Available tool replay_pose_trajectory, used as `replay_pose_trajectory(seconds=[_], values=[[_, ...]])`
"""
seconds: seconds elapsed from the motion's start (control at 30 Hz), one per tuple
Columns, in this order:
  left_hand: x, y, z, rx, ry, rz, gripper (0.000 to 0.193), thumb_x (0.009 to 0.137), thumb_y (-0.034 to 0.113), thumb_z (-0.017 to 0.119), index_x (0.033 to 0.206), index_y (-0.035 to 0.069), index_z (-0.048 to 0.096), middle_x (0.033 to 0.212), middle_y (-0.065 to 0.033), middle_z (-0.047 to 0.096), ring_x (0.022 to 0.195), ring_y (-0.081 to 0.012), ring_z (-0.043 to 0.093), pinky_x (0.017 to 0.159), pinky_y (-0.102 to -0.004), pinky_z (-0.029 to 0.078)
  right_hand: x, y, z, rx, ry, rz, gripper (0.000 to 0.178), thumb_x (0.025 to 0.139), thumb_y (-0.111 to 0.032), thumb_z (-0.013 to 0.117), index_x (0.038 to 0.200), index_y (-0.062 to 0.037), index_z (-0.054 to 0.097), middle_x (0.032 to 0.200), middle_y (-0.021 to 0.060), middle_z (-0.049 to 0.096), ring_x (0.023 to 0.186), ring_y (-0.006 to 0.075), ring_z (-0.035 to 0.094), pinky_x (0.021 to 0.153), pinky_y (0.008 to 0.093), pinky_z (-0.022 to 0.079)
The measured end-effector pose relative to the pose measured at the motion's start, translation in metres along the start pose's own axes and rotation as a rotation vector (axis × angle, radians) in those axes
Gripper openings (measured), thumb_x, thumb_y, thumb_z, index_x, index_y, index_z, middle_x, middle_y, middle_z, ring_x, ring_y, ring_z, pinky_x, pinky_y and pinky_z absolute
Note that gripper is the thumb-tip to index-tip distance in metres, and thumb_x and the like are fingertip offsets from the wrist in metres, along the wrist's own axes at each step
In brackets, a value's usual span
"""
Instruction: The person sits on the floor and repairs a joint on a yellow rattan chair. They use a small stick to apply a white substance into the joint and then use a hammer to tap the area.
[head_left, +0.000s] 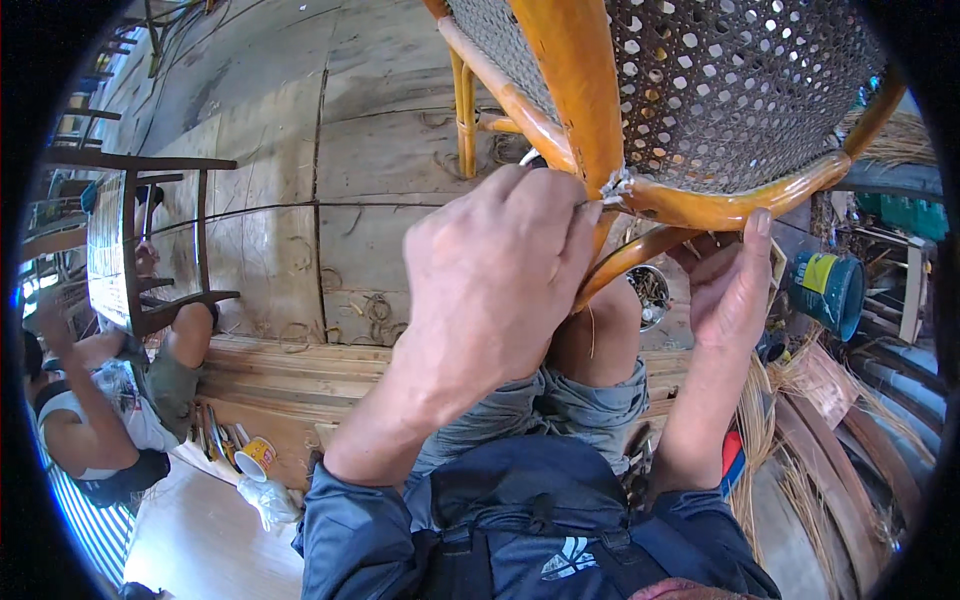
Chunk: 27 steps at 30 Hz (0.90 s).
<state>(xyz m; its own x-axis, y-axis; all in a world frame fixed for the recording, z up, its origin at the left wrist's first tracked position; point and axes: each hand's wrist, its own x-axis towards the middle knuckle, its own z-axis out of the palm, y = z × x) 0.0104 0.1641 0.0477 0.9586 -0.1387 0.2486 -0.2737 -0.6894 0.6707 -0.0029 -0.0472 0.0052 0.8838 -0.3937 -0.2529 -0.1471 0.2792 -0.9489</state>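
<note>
A rattan chair with glossy orange-brown poles [575, 80] and a grey woven panel [730, 90] with many holes stands tilted before me. At the joint of a thick pole and a curved rail [740, 208] there is a whitish, frayed patch [617, 184]. My left hand [490, 270] is closed in a fist right beside this joint. A small tip shows at its fingers, but what it grips is mostly hidden. My right hand [728, 290] holds the curved rail from below, thumb against the rail and fingers partly hidden behind it.
Left, another person [110, 410] sits by a dark wooden frame [135, 250]. Hand tools [215, 435] and a yellow-and-white cup [256, 458] lie on the bench. Right stand a teal bucket [828, 290], loose cane strands [765, 440] and wood pieces. A tin [652, 298] sits beyond my knee.
</note>
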Motion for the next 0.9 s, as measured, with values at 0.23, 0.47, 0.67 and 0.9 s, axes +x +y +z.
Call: replay_pose_trajectory(seconds=[0.23, 0.47, 0.67, 0.9], values=[[-0.002, -0.004, 0.000, -0.064, -0.016, -0.074, 0.014, 0.086, 0.021, 0.062, 0.088, 0.006, 0.061, 0.078, -0.0123, 0.061, 0.073, -0.0320, 0.062, 0.062, -0.0434, 0.050, 0.003, 0.002, -0.003, 0.002, -0.006, 0.020, 0.071, 0.090, -0.057, 0.053, 0.135, -0.0041, 0.039, 0.129, 0.0158, 0.051, 0.113, 0.0305, 0.054, 0.090, 0.0506, 0.044], [-0.006, -0.015, 0.020, -0.058, 0.153, 0.044, 0.012, 0.082, 0.017, 0.067, 0.084, 0.008, 0.059, 0.074, -0.0095, 0.059, 0.065, -0.0285, 0.061, 0.056, -0.0401, 0.049, 0.003, 0.003, -0.004, 0.017, -0.025, 0.023, 0.071, 0.090, -0.059, 0.049, 0.137, -0.0059, 0.038, 0.132, 0.0166, 0.049, 0.116, 0.0314, 0.050, 0.094, 0.0529, 0.039], [-0.008, -0.018, 0.032, -0.090, 0.237, 0.096, 0.014, 0.080, 0.018, 0.069, 0.081, 0.009, 0.058, 0.068, -0.0074, 0.055, 0.059, -0.0263, 0.060, 0.051, -0.0372, 0.048, 0.003, 0.000, -0.004, 0.048, -0.031, 0.043, 0.076, 0.082, -0.055, 0.065, 0.136, -0.0091, 0.038, 0.130, 0.0106, 0.050, 0.115, 0.0276, 0.051, 0.089, 0.0499, 0.045], [-0.014, -0.022, 0.033, -0.109, 0.195, 0.062, 0.015, 0.079, 0.015, 0.071, 0.085, 0.008, 0.059, 0.070, -0.0075, 0.057, 0.060, -0.0263, 0.060, 0.052, -0.0369, 0.048, 0.000, -0.001, 0.003, 0.021, -0.008, 0.015, 0.073, 0.086, -0.056, 0.059, 0.137, -0.0081, 0.038, 0.129, 0.0134, 0.051, 0.112, 0.0282, 0.052, 0.090, 0.0474, 0.044]])
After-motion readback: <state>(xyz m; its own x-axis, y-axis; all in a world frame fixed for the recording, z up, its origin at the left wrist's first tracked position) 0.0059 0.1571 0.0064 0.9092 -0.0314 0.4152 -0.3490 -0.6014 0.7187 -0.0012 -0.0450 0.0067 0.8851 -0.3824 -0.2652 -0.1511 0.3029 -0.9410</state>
